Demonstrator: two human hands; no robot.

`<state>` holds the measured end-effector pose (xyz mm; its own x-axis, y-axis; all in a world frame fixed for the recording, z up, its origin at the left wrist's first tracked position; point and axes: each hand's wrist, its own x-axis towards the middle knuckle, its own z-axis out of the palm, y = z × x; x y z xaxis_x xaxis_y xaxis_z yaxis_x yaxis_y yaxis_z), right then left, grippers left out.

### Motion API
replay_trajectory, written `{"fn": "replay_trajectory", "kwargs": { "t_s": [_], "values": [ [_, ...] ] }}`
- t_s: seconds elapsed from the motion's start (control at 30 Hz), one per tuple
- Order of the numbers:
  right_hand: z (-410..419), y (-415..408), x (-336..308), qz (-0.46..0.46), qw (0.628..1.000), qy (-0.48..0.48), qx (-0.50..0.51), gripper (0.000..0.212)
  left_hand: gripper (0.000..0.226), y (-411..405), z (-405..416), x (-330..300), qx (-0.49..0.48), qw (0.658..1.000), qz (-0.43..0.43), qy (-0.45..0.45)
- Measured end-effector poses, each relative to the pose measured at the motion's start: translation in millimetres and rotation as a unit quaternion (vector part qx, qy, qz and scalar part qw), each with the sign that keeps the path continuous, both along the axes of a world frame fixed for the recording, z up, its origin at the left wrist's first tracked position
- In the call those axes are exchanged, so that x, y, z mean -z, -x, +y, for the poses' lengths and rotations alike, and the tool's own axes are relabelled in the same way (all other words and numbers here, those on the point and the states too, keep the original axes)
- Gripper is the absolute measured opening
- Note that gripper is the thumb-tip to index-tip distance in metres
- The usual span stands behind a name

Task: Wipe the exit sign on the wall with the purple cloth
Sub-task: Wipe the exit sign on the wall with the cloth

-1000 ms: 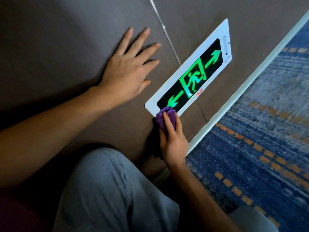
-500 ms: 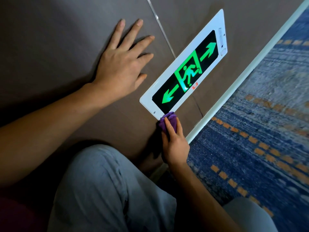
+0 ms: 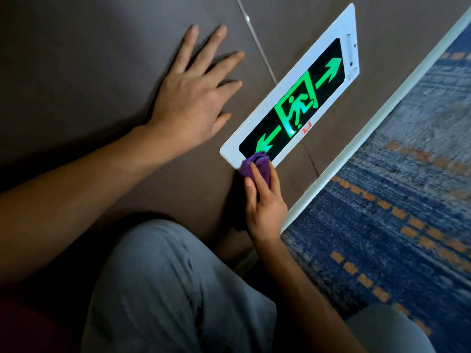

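The exit sign (image 3: 300, 98) is a white-framed black panel with a lit green running figure and two green arrows, set low in a brown wall. My right hand (image 3: 265, 207) grips a bunched purple cloth (image 3: 256, 165) and presses it on the sign's lower left corner, over the frame and the tip of the left arrow. My left hand (image 3: 193, 98) lies flat on the wall to the left of the sign, fingers spread, holding nothing.
A pale skirting strip (image 3: 369, 128) runs along the bottom of the wall. Blue carpet (image 3: 395, 225) with orange dashes covers the floor on the right. My knees in grey trousers (image 3: 165, 289) fill the lower middle. A thin seam (image 3: 254, 39) divides the wall panels.
The cloth in my right hand dipped below the sign's corner and is now back up on that corner. My left hand has stayed flat on the wall.
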<state>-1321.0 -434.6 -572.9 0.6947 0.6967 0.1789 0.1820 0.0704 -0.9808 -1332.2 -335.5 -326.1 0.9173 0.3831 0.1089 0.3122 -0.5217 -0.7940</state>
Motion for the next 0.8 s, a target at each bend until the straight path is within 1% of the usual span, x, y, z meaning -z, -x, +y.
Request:
{"fn": "replay_trajectory", "kwargs": {
  "t_s": [0.13, 0.23, 0.3, 0.4, 0.5, 0.63, 0.73, 0.8],
  "values": [
    [-6.4, 1.2, 21.5, 0.008, 0.998, 0.062, -0.006, 0.037, 0.06, 1.4, 1.7, -1.0, 0.008, 1.0, 0.008, 0.001],
    [-7.8, -10.4, 23.6, 0.005, 0.996, 0.091, 0.002, 0.036, 0.065, 1.2, 2.3, -0.9, 0.007, 1.0, 0.017, -0.007],
    [-6.0, -16.4, 12.6, 0.015, 0.998, 0.068, 0.006, 0.039, 0.069, -0.3, 1.6, -0.8, 0.006, 1.0, 0.023, -0.005],
    [3.0, -20.0, -17.8, 0.033, 0.999, -0.008, 0.021, 0.042, 0.073, -0.5, 1.5, -0.9, 0.004, 0.999, 0.033, -0.012],
    [9.3, -11.8, -35.3, 0.016, 0.999, -0.044, 0.026, 0.04, 0.074, -0.6, 0.2, -1.5, 0.001, 0.999, 0.037, -0.015],
    [4.1, 11.0, -7.4, -0.024, 0.999, -0.025, 0.012, 0.036, 0.076, -0.5, -0.8, -1.3, -0.002, 0.998, 0.049, -0.028],
    [1.9, 13.3, 21.7, -0.029, 1.0, 0.011, 0.003, 0.037, 0.076, -0.5, 0.1, -0.6, -0.004, 0.998, 0.054, -0.034],
    [1.1, 6.2, 34.9, -0.026, 0.998, 0.05, -0.004, 0.037, 0.075, -1.0, 0.3, -0.7, -0.005, 0.998, 0.05, -0.029]
  ]
}}
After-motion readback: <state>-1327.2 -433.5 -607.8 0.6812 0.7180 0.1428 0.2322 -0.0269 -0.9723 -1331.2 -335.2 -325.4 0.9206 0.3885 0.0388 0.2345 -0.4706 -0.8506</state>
